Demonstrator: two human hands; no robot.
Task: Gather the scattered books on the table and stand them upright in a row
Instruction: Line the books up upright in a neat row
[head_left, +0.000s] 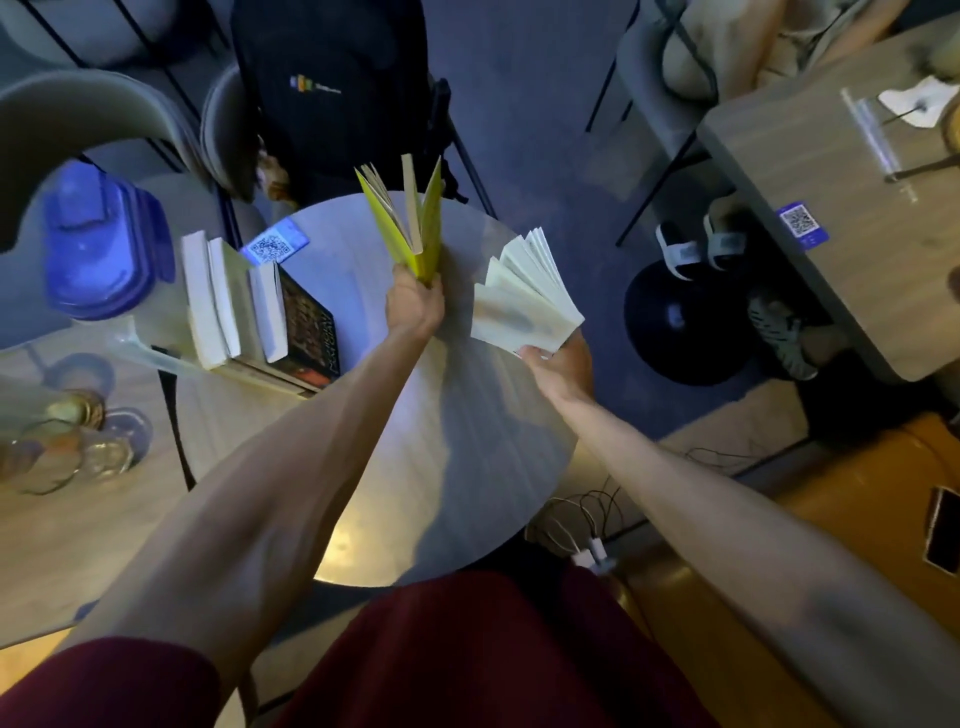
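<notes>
Forearms (291, 467) out over table (467, 441). Left hand (415, 306) grips yellow book (410, 218) at spine, right hand (558, 364) grips pale book (524, 296). Both fan open, likely bound for upright row (234, 301) left of hands.

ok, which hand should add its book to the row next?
Left, probably. The left hand grips the yellow book nearer the row of books; the right hand holds the pale book, fanned open, farther off beyond the left arm.

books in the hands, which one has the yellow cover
The yellow-covered paperback book in the left hand; the pale fanned-open book in the right hand shows only cream pages.
</notes>
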